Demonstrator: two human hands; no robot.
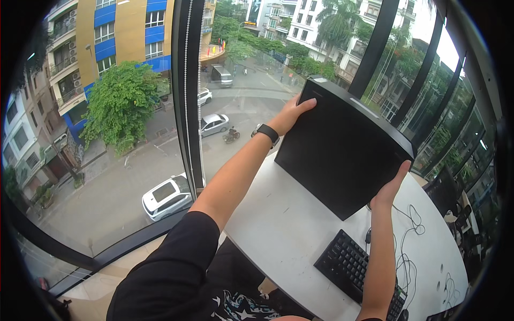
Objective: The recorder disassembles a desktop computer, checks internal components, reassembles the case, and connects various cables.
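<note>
A black computer monitor with a dark screen is tilted between my two hands over the white table. My left hand grips its upper left corner, thumb on the front and fingers mostly hidden behind. At the right side, my right hand holds the lower edge area, its thumb upright along the front; the other fingers are largely out of sight. Whether the monitor's bottom corner touches the tabletop I cannot tell. Below it lies a black keyboard, partly covered by my right forearm.
On the white table thin black cables trail to the right, near a black mouse. Tall windows with dark frames border the table on the left and far side. Dark equipment stands at the far right.
</note>
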